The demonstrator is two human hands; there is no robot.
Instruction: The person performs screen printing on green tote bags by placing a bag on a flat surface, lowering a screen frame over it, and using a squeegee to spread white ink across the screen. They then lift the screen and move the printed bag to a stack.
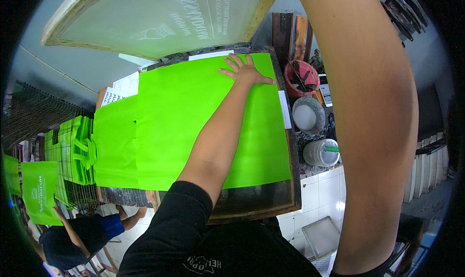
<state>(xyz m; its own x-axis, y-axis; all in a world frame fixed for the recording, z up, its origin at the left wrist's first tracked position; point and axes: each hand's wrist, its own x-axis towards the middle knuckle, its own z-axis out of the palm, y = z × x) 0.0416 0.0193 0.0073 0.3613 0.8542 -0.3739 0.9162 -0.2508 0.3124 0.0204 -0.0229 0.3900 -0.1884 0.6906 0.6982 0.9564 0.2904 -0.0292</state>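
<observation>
My left hand [245, 74] lies flat with fingers spread near the far right corner of a bright green fabric bag [184, 126]. The bag is laid smooth over a dark-edged work board [256, 204]. Beyond it, a wood-framed printing screen [111, 17] is tilted up, with pale lettering and a small emblem on its mesh. My right arm [373, 107] stretches up past the top edge of the picture, so the right hand is out of sight. White strips [285, 110] show along the board's edges.
Right of the board stand a pink bucket [293, 87] with tools, a grey bowl [321, 114] of white matter and a pale jar [317, 153]. More green bags [82, 153] are piled left by a wire rack [60, 189]. A person [72, 240] at lower left handles a printed green bag [39, 189].
</observation>
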